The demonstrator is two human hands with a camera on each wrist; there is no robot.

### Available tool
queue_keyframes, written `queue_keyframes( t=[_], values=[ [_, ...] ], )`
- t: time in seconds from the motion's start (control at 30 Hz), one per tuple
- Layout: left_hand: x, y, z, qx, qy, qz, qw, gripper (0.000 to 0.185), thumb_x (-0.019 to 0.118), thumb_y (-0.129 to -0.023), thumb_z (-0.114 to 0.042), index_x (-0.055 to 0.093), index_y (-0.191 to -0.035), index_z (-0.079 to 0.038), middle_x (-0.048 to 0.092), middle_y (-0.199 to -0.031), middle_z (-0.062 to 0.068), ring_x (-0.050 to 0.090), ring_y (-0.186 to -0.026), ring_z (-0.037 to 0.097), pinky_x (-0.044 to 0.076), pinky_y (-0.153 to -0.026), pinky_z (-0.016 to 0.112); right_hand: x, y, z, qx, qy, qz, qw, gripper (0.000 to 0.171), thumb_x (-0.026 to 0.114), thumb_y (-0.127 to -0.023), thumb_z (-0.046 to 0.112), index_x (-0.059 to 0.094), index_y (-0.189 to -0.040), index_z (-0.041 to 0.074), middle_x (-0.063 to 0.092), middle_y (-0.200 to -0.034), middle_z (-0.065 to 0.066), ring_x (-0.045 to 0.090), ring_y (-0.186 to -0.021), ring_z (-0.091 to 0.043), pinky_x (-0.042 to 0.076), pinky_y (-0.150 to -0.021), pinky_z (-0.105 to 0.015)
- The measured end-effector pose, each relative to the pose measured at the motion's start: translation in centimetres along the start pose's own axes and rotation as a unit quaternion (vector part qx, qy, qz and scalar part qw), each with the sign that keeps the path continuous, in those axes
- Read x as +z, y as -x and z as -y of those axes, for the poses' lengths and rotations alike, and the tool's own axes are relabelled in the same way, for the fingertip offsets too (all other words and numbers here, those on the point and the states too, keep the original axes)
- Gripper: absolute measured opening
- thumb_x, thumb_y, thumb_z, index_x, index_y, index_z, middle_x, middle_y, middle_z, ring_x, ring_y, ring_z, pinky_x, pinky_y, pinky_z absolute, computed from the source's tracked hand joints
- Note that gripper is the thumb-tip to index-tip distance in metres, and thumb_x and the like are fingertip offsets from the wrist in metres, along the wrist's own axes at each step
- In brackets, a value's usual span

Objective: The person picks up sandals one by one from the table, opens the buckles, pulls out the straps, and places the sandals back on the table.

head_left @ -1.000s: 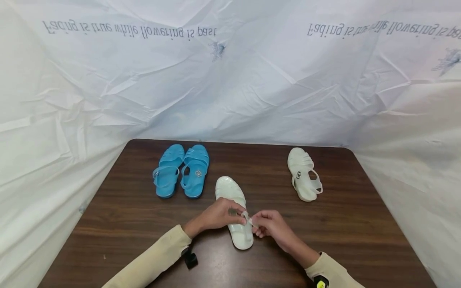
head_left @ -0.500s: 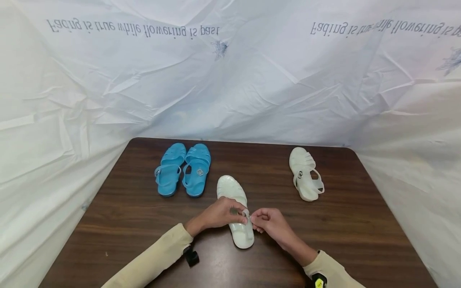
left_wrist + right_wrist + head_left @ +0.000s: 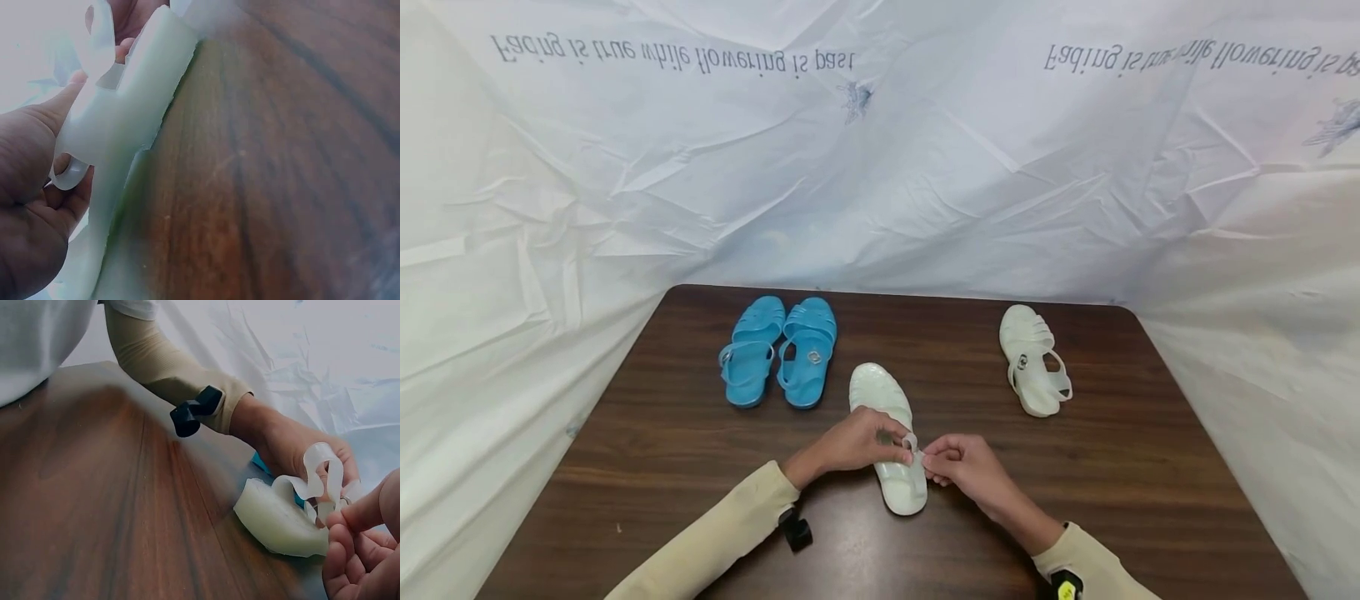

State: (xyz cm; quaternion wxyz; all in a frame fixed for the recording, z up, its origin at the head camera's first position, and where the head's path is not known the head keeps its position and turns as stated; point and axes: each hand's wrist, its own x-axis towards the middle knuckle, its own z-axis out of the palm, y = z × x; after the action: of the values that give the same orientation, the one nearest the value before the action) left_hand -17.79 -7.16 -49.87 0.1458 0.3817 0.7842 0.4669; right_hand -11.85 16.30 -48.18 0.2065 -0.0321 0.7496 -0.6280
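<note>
A white jelly sandal [image 3: 880, 392] lies sole down at the middle of the table, its toe pointing away. My left hand [image 3: 859, 443] comes over it from the left and pinches the ankle strap [image 3: 323, 456] between thumb and fingers. From the other side, my right hand [image 3: 967, 468] pinches the strap's end with thumb and index finger, close to a small metal buckle [image 3: 345, 500]. In the right wrist view the strap stands up in a loop above the heel. My right fingertips hide part of the buckle area.
Two blue sandals [image 3: 748, 367] stand side by side at the back left of the brown table [image 3: 647, 467]. Another white sandal [image 3: 1026, 358] lies at the back right. A wrinkled white sheet [image 3: 880, 183] hangs behind and along the sides.
The strap end that stuck out past my right fingers no longer shows there, and those fingertips sit slightly closer to the buckle. My left hand keeps its pinch; the other sandals stay put.
</note>
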Motion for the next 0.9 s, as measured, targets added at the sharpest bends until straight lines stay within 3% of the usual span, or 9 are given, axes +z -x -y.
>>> queue_keyframes(
  t=[0.2,0.43,0.7,0.9],
  values=[
    [-0.15,-0.10,-0.01,0.006,-0.015,0.009,0.9998,0.024,0.079,-0.091,-0.032,0.080,-0.109,-0.017,0.074,-0.097,-0.014,0.066,-0.089,-0.001,0.056,-0.074,0.021,0.41,-0.50,0.20,-0.020,0.060,-0.023,0.998,0.012,0.069,-0.095,0.006,0.070,-0.097,-0.005,0.068,-0.075,-0.007,0.061,-0.070,-0.016,0.053,-0.062,-0.028],
    [0.04,-0.16,0.00,0.018,-0.025,0.001,0.9995,0.025,0.078,-0.091,-0.035,0.079,-0.108,-0.017,0.075,-0.097,-0.012,0.065,-0.088,-0.002,0.055,-0.073,0.020,0.58,-0.27,0.00,-0.031,0.091,-0.055,0.994,0.008,0.071,-0.094,0.008,0.072,-0.094,0.000,0.068,-0.074,-0.005,0.061,-0.067,-0.015,0.050,-0.058,-0.025],
    [0.29,0.37,0.07,0.020,-0.004,-0.026,0.9994,0.024,0.081,-0.089,-0.033,0.081,-0.107,-0.017,0.075,-0.097,-0.010,0.067,-0.089,0.001,0.056,-0.073,0.022,0.05,0.16,0.00,-0.008,0.026,0.015,1.000,0.020,0.065,-0.098,0.012,0.068,-0.098,-0.008,0.068,-0.077,-0.009,0.062,-0.069,-0.016,0.055,-0.063,-0.028],
    [0.49,0.45,0.09,0.013,0.006,-0.030,0.9994,0.021,0.081,-0.089,-0.033,0.081,-0.105,-0.019,0.075,-0.096,-0.011,0.066,-0.085,0.000,0.055,-0.071,0.021,-0.10,0.23,0.33,-0.022,0.069,0.030,0.997,0.017,0.065,-0.099,0.012,0.067,-0.098,-0.004,0.065,-0.080,-0.006,0.059,-0.072,-0.017,0.052,-0.063,-0.029]
  ],
)
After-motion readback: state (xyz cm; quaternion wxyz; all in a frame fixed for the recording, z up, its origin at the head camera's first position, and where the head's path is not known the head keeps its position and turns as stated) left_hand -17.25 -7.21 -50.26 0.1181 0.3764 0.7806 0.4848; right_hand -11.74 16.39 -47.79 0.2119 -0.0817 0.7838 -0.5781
